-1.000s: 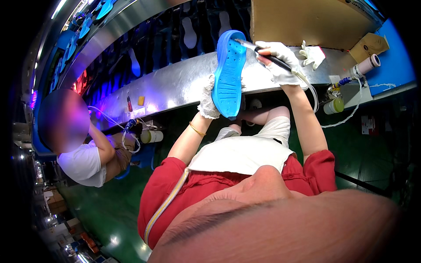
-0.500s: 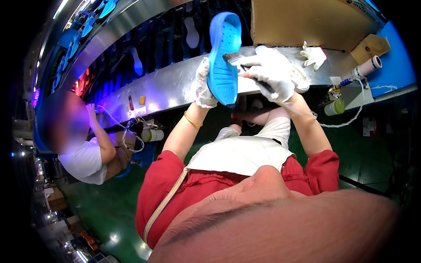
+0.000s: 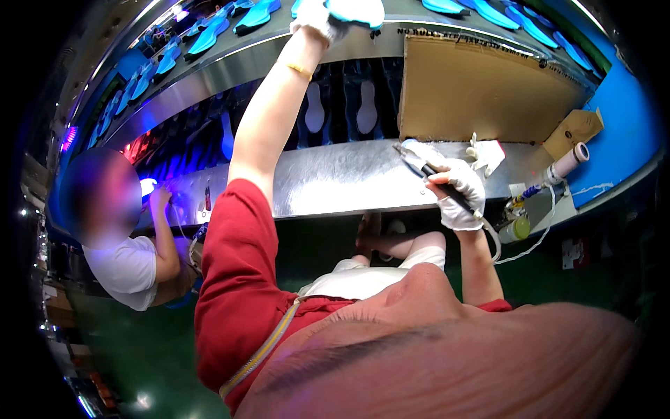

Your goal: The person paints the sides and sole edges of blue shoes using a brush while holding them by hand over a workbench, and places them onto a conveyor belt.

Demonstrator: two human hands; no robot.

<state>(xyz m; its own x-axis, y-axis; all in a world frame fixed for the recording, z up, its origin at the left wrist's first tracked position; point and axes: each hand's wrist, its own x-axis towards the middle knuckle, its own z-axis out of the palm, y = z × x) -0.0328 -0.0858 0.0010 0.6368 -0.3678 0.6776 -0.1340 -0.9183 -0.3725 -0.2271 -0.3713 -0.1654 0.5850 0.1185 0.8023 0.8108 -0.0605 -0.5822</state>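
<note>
At the top edge of the view, my gloved left hand [image 3: 321, 19] reaches out over the upper shelf, closed on a blue shoe sole [image 3: 357, 11]. The picture's edge cuts off part of the sole and the fingers. Above the metal bench [image 3: 335, 178], my gloved right hand [image 3: 457, 192] grips a dark-handled brush [image 3: 436, 183], its tip pointing up and to the left. A pale hose [image 3: 493, 234] runs from the brush's rear end. Behind that hand lies a loose white glove [image 3: 486, 155].
More blue soles [image 3: 258, 15] line the upper shelf. Pale soles [image 3: 366, 108] sit on the dark level below. A cardboard sheet [image 3: 481, 91] stands at the back right, near a pink-white cylinder [image 3: 572, 160] and a green-lidded jar [image 3: 515, 229]. At left, a person [image 3: 125, 265] works.
My left hand has carried the blue sole up and away to the upper shelf. My right hand has drawn the brush off the sole and now holds it lower, above the bench.
</note>
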